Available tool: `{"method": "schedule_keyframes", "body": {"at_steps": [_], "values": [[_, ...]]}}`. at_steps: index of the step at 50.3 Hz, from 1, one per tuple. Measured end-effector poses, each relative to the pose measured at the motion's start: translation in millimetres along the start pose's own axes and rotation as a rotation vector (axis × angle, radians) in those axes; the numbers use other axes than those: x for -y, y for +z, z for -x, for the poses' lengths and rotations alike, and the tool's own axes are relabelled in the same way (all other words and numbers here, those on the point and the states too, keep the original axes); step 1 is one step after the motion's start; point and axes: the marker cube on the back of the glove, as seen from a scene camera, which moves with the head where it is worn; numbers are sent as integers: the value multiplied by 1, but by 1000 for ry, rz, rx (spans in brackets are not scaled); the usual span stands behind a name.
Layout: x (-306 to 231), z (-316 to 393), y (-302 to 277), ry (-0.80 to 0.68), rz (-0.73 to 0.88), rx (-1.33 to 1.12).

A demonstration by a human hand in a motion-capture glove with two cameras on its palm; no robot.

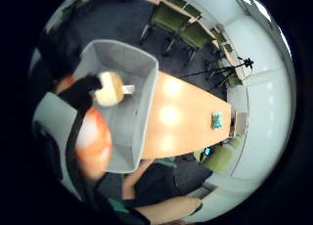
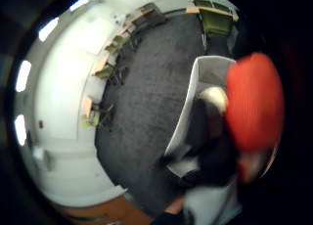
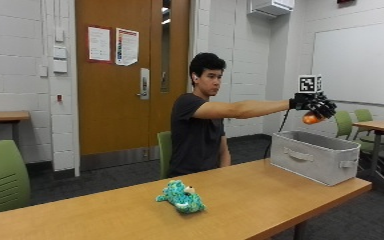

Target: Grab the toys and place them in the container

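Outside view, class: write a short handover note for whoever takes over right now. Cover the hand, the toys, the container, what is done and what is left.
Right hand: held out above the grey container, fingers curled round an orange toy.
Container: on the far end of the table; the palm view shows only the hand's own toy over it.
Teal plush toy: lying on the table, well away from the container.
Done: orange toy lifted and carried over the container.
Left: let it drop in, then fetch the teal plush.
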Motion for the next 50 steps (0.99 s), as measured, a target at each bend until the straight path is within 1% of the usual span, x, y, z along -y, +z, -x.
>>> {"method": "schedule_keyframes", "body": {"at_steps": [3, 5, 11, 16, 19, 21, 23, 26, 28, 32, 34, 37, 40, 42, 50], "values": [[-1, -2, 5, -21, 53, 0], [-2, -4, 7, -38, 55, -5], [0, -14, 11, -29, 65, 20], [-6, -28, 8, -93, 56, -17], [-18, -3, 7, -99, 42, -22], [-32, 24, 5, -147, 39, -21], [-40, 29, 2, -181, 41, -22], [-42, 11, -2, -86, 37, -66], [-45, -4, -5, -62, 39, -83], [-59, -42, -15, -165, 44, -70], [-63, -63, -19, -163, 41, -79], [-69, -90, -24, -121, 29, -100], [-76, -133, -29, 18, 12, -148], [-83, -164, -31, 83, 17, -161], [-112, -249, -34, 156, 48, -149]]}}
